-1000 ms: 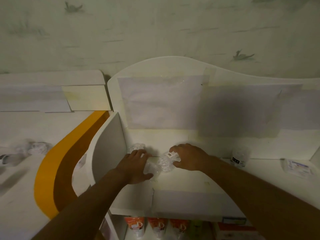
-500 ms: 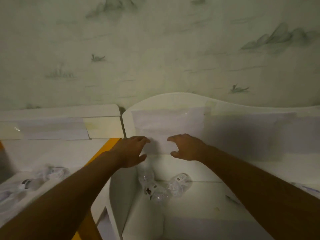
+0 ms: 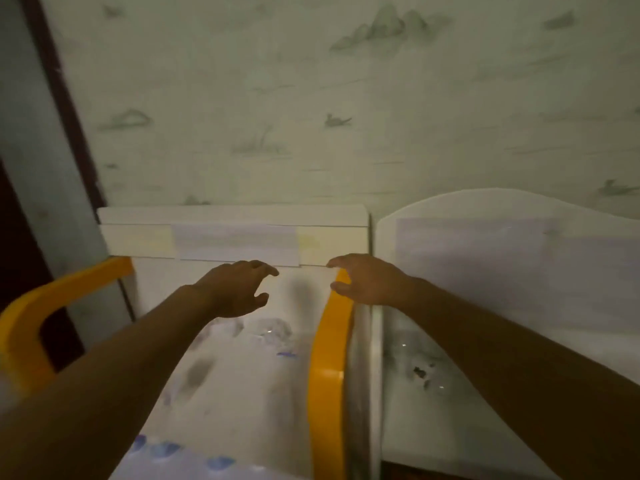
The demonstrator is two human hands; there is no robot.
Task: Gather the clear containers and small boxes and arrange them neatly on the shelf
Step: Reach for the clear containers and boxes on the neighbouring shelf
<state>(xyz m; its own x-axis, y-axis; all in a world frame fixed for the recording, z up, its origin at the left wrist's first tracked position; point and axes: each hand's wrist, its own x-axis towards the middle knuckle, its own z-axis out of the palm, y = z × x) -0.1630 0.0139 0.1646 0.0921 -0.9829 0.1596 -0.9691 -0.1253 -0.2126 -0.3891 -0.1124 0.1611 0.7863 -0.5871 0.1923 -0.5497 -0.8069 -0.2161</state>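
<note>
An orange curved rail (image 3: 24, 327) sits at nine o'clock. The left hand (image 3: 235, 289) hovers empty, fingers (image 3: 266, 270) spread and curled, above a white shelf (image 3: 249, 393) where blurred clear containers (image 3: 273, 332) lie at its six o'clock; their long axis cannot be told. A second orange rail (image 3: 327, 375) and a white divider panel (image 3: 363, 375) stand between the two shelves. The right hand (image 3: 367, 280) hangs empty over that rail, fingers (image 3: 337, 263) apart. More clear containers (image 3: 420, 372) rest at five o'clock, partly hidden by the right forearm.

Two bare forearms, no sleeves, hands (image 3: 239, 289) (image 3: 367, 280) without rings or watch
</note>
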